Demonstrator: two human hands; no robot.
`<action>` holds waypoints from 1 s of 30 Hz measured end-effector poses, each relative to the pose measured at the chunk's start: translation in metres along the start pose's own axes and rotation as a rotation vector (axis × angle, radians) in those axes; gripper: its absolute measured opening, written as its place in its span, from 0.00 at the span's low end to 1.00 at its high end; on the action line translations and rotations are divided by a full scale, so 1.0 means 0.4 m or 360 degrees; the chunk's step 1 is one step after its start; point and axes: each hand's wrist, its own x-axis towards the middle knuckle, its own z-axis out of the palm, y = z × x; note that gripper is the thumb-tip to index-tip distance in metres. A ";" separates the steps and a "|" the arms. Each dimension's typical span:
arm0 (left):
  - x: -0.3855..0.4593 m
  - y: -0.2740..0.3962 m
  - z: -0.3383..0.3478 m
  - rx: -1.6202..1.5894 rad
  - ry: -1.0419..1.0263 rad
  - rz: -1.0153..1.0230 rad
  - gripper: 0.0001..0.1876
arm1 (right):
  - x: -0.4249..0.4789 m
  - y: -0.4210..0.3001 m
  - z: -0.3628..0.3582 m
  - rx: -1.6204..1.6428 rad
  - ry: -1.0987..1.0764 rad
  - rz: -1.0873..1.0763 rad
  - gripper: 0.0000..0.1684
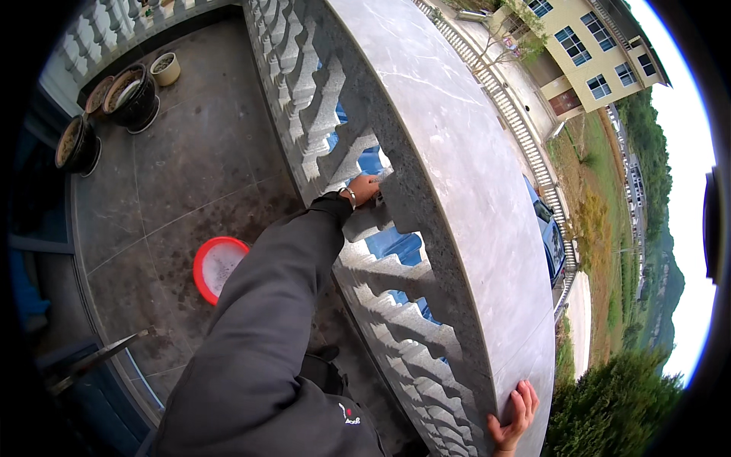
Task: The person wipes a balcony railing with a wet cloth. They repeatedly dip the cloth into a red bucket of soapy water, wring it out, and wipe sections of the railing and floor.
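My left hand [364, 191], in a dark sleeve with a bracelet at the wrist, reaches in among the grey stone balusters [394, 268] of a balustrade. Its fingers curl against one baluster just under the handrail. Something small and greyish shows by the fingertips, but I cannot tell whether it is held. On the smooth stone handrail [457, 171] rests my right hand [514, 414], fingers spread on top and thumb near the inner edge, holding nothing. A red plastic basin [197, 268] of foamy water stands on the tiled floor, partly covered by my left sleeve.
Dark plant pots [134, 111] and a small cream pot [165, 69] stand along the far floor. A glass door frame [43, 244] borders the left side. Beyond the handrail are a blue vehicle [548, 234], a pale building [577, 51] and trees [611, 417].
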 end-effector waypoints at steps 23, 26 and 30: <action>-0.152 0.098 -0.087 -0.1289 0.1292 -0.0028 0.18 | 0.023 -0.022 -0.038 -0.0051 -0.0042 0.0000 0.33; -0.042 0.178 -0.156 -0.1292 0.1104 0.0314 0.19 | 0.020 -0.022 -0.032 -0.0051 -0.0034 0.0000 0.33; 0.054 0.112 -0.126 0.0075 0.1398 0.0269 0.18 | 0.031 -0.023 -0.026 -0.0032 -0.0033 -0.0031 0.32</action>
